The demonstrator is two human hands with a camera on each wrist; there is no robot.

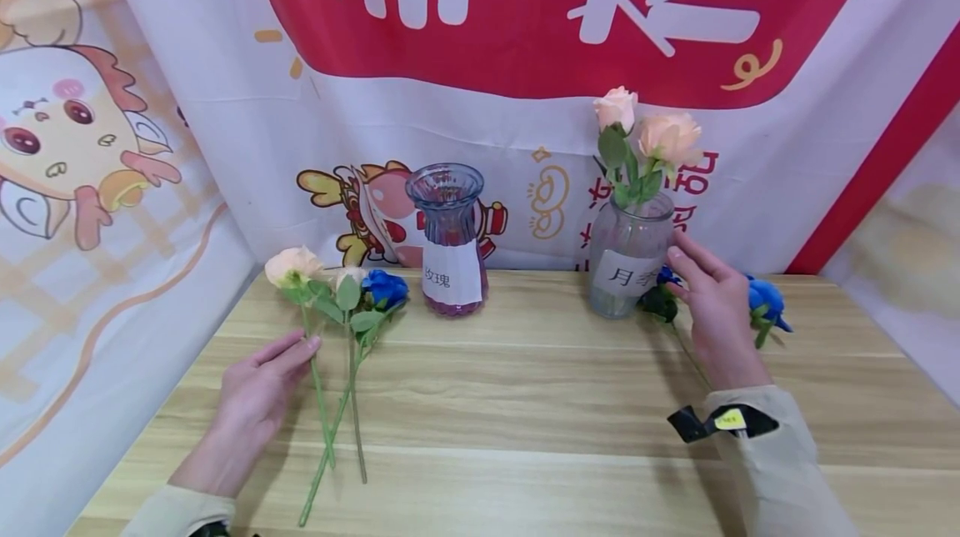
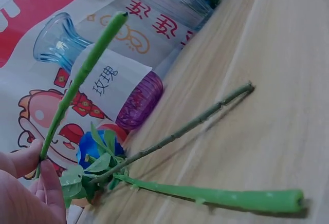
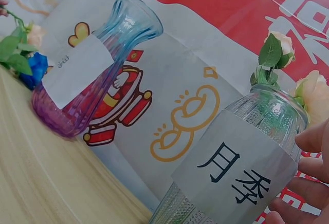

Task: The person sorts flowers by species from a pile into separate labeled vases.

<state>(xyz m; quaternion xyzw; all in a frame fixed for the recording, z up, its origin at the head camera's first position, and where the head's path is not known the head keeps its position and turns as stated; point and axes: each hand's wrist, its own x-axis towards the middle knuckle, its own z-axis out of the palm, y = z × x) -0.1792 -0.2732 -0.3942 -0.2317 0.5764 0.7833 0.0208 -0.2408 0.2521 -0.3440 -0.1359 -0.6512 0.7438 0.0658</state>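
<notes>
My left hand (image 1: 262,391) pinches the green stem of a peach rose (image 1: 294,267) between thumb and fingers. In the left wrist view that stem (image 2: 82,75) is lifted above the table. Beside it lie a pale rose (image 1: 349,287) and a blue rose (image 1: 386,288), stems crossing on the wood. My right hand (image 1: 716,312) touches the right side of a clear glass vase (image 3: 236,162) with its fingers fairly straight. Two peach flowers (image 1: 667,138) stand in this vase, which has a white label. Blue flowers (image 1: 767,303) lie beside and partly behind the right hand.
A blue-and-purple glass vase (image 1: 452,228) with a white label stands upright at the back middle of the wooden table (image 1: 525,404). Behind the table hangs a printed cloth (image 1: 525,128); another patterned cloth (image 1: 82,270) hangs along the left.
</notes>
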